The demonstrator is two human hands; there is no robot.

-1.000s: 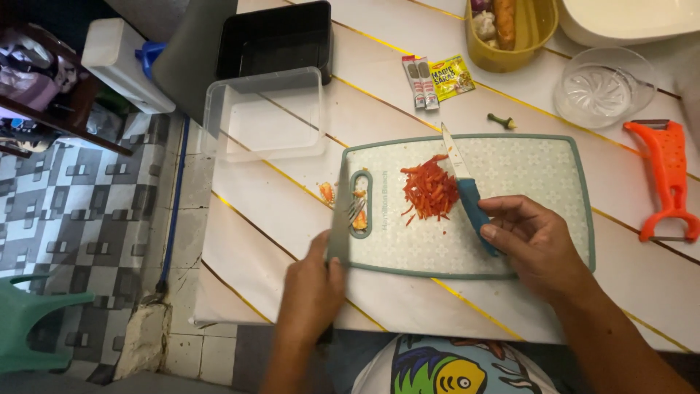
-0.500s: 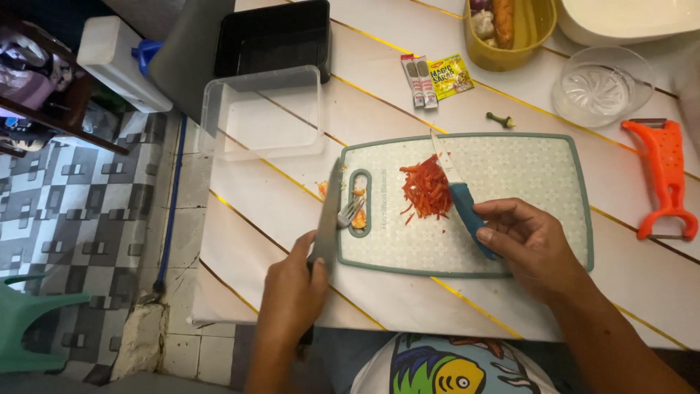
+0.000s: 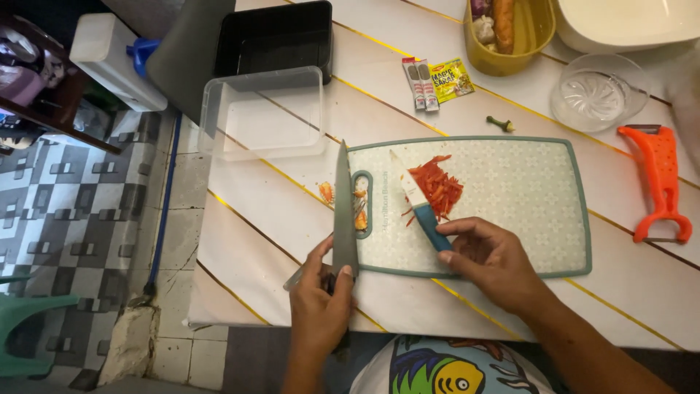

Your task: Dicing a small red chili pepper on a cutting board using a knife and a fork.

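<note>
We hold two knives over the pale worktop [image 3: 277, 219]. Our left hand [image 3: 321, 310] has its grip closed around the handle of a large grey knife [image 3: 343, 211], whose long blade runs up along the left edge of the cutting board [image 3: 510, 197], over the board's handle slot. Our right hand [image 3: 496, 259] has its grip closed on the blue handle of a small knife [image 3: 417, 201]; its light blade points up and to the left, and its edge lies just beside a pile of red shredded strips [image 3: 437, 188] on the left half of the board. A few orange scraps [image 3: 327, 192] lie on the worktop just left of the board and in the slot.

Beyond the board stand a clear plastic container [image 3: 262, 117] and, behind it, a black tray [image 3: 277, 36]. Three small sachets [image 3: 437, 80] lie near the top middle, a yellow tub [image 3: 536, 36] holds food, and a clear glass juicer [image 3: 594, 95] sits to the right. An orange peeler [image 3: 660, 179] lies well apart at the right, and a small green stem [image 3: 501, 124] rests just above the board.
</note>
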